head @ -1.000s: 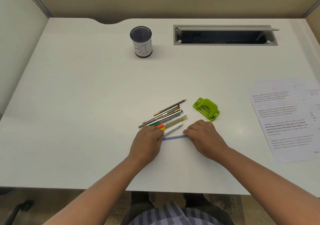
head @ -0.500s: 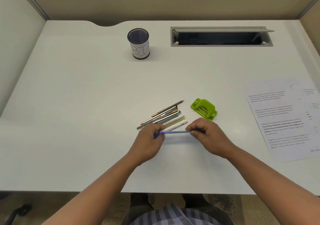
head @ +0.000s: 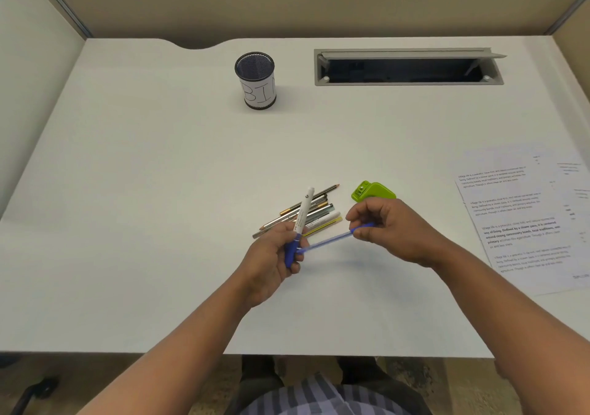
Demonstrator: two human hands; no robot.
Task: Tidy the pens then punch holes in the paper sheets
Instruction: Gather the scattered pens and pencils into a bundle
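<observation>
My left hand (head: pixel 271 259) grips a white marker with a blue cap (head: pixel 301 215), held upright above the desk. My right hand (head: pixel 388 227) pinches the far end of a thin blue pen (head: pixel 329 239); its near end reaches my left hand's fingers. Behind them a bundle of pens and pencils (head: pixel 314 213) lies on the white desk (head: pixel 159 191). A green hole punch (head: pixel 372 191) sits just behind my right hand. Printed paper sheets (head: pixel 523 219) lie at the right. A black mesh pen cup (head: pixel 255 79) labelled in handwriting stands at the back.
A grey open cable tray slot (head: pixel 408 68) is set into the desk at the back right. Beige partition walls enclose the desk on three sides. The desk's front edge runs just below my forearms.
Both hands have lifted off the desk. The blue pen rose with them and now slants up to the right. My left hand has picked up the white marker from the bundle.
</observation>
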